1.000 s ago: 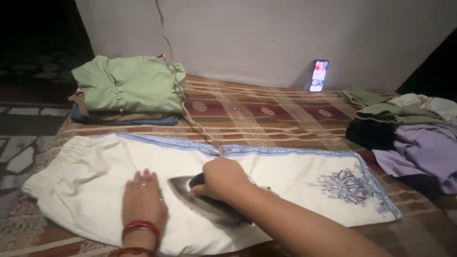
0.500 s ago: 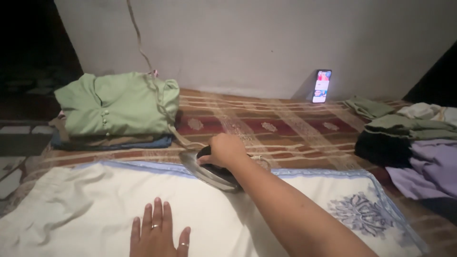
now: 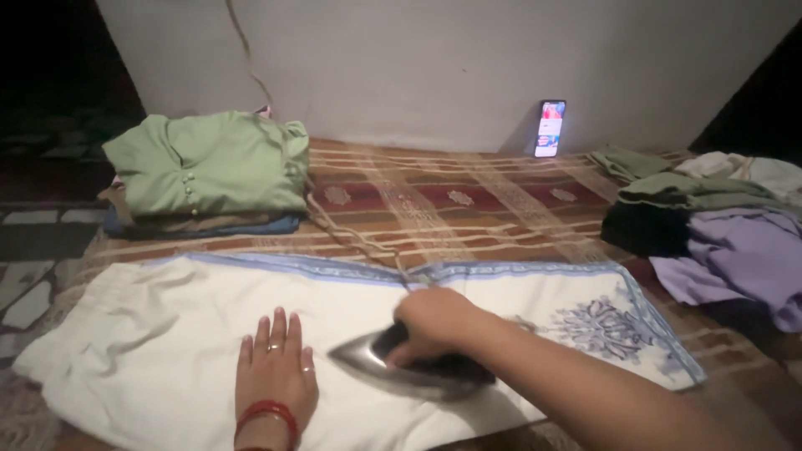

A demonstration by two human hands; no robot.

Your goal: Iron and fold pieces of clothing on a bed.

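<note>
A wide white cotton garment with a pale blue printed border (image 3: 209, 326) lies flat across the striped brown woven mat (image 3: 468, 209), soft and limp, likely to ruck under a push. At its six o'clock edge a heavy-looking metal iron with a dark handle (image 3: 401, 372) sits nose toward nine o'clock, best taken by that handle. The right hand (image 3: 434, 321) is wrapped around it. The left hand (image 3: 276, 376), fingers spread flat, pins the cloth just beside the nose.

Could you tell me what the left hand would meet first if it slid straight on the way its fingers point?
Probably the blue patterned border of the white garment that the left hand lies flat on, then the striped cover.
</note>
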